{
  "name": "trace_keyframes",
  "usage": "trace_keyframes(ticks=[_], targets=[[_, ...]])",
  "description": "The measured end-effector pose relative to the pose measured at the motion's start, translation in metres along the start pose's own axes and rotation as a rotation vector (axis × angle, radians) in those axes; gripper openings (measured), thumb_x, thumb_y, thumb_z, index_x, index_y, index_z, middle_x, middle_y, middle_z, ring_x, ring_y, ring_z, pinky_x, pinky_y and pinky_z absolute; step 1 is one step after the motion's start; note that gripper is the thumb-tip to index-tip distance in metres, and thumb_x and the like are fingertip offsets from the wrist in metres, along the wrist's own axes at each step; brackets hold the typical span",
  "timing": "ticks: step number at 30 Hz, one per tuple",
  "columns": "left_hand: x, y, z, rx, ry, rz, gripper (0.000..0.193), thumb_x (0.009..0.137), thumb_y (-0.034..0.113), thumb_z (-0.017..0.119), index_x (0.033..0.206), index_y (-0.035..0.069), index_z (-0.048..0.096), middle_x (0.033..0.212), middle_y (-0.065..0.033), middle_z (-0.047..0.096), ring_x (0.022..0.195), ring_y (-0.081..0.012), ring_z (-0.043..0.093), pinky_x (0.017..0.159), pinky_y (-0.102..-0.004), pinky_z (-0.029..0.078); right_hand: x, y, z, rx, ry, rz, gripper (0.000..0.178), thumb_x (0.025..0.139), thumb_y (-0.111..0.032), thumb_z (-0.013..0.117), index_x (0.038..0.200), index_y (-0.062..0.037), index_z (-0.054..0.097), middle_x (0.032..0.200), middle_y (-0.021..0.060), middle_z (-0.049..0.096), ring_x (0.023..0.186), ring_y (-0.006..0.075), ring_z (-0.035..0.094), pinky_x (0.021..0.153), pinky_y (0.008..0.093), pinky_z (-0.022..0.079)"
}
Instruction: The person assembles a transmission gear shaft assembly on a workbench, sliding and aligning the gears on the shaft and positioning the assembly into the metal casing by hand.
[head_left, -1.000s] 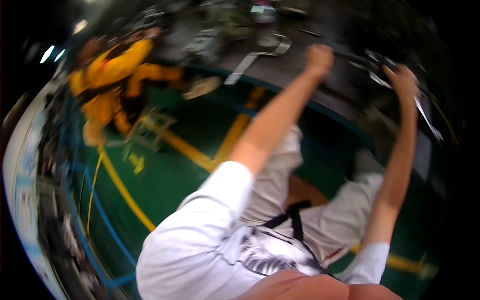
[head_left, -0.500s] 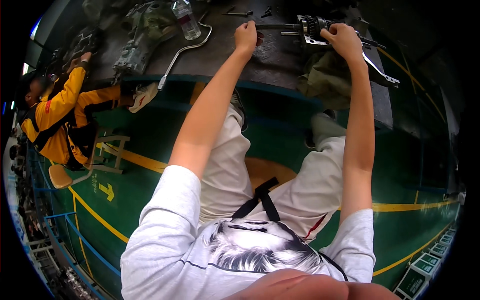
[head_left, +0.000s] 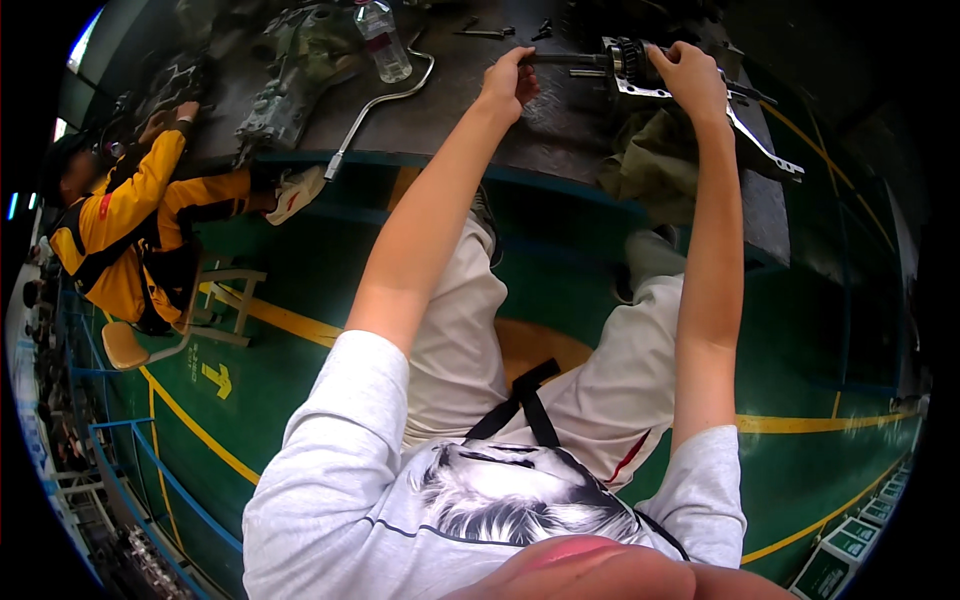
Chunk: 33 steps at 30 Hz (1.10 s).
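Note:
A gear assembly [head_left: 628, 62] lies at the far edge of the view, on the right part of the metal workbench [head_left: 450, 120]. From its left side juts a long dark shaft [head_left: 568, 58]. My left hand [head_left: 508, 84] pinches the shaft's free end between thumb and fingers. Over the gears, my right hand [head_left: 692, 84] is curled with its fingers closed on the assembly's right part; the fingertips are partly hidden. Below the gears shows a pale metal flange [head_left: 640, 91], and a silvery arm-shaped piece [head_left: 765, 150] reaches toward the bench's right corner.
A crumpled olive cloth [head_left: 655, 155] hangs at the bench edge. Left of my hands are a clear bottle [head_left: 383, 45], a bent long-handled wrench [head_left: 372, 108], several bolts [head_left: 484, 33] and a metal casting [head_left: 272, 122]. A seated co-worker in yellow [head_left: 115, 240] works at far left.
My left hand has shifted slightly right, its fingers now at the shaft's tip. My right hand has moved a little up on the gears. The whole view has shifted slightly.

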<state>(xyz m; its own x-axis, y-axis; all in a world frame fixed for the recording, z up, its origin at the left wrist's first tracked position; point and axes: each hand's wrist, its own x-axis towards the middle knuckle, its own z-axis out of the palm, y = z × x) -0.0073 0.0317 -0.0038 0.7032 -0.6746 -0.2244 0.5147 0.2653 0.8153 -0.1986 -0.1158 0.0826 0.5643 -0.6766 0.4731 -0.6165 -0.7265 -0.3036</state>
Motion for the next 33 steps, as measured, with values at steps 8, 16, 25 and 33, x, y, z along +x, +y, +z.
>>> trace_keyframes(ticks=[8,16,25,33], targets=[[0.010,0.004,-0.017,-0.068,-0.066,-0.136,0.033,0.073,0.028,0.072,0.058,0.012,0.048,0.055,-0.0017,0.050,0.055,-0.0168,0.052,0.058,-0.0288,0.048,0.002,-0.005,0.004,-0.108,-0.154,0.078,0.050,0.074,-0.054,0.058,0.087,-0.0063,0.066,0.090,0.0166,0.066,0.088,0.0336,0.063,0.075,0.0419,0.048],[0.005,0.005,-0.020,0.047,0.020,-0.040,0.028,0.074,0.030,0.071,0.064,0.012,0.052,0.059,-0.0003,0.051,0.056,-0.0153,0.054,0.057,-0.0301,0.049,-0.003,-0.025,0.004,-0.222,-0.192,0.050,0.047,0.080,-0.047,0.054,0.099,-0.0043,0.063,0.099,0.0189,0.064,0.095,0.0354,0.060,0.080,0.0441,0.047],[0.006,0.004,-0.014,0.008,0.050,-0.023,0.016,0.074,0.022,0.067,0.074,0.010,0.057,0.061,-0.0026,0.054,0.049,-0.0151,0.053,0.046,-0.0310,0.047,-0.008,-0.029,0.005,-0.287,-0.121,0.012,0.046,0.081,-0.044,0.053,0.099,-0.0022,0.063,0.098,0.0202,0.064,0.093,0.0370,0.060,0.080,0.0449,0.047],[0.006,0.000,-0.014,0.006,0.026,0.009,0.016,0.076,0.024,0.066,0.080,0.009,0.059,0.063,-0.0016,0.053,0.052,-0.0150,0.054,0.048,-0.0305,0.049,-0.009,-0.028,0.007,-0.292,-0.087,-0.026,0.046,0.080,-0.044,0.054,0.097,-0.0016,0.063,0.095,0.0206,0.064,0.090,0.0368,0.061,0.078,0.0448,0.048]])
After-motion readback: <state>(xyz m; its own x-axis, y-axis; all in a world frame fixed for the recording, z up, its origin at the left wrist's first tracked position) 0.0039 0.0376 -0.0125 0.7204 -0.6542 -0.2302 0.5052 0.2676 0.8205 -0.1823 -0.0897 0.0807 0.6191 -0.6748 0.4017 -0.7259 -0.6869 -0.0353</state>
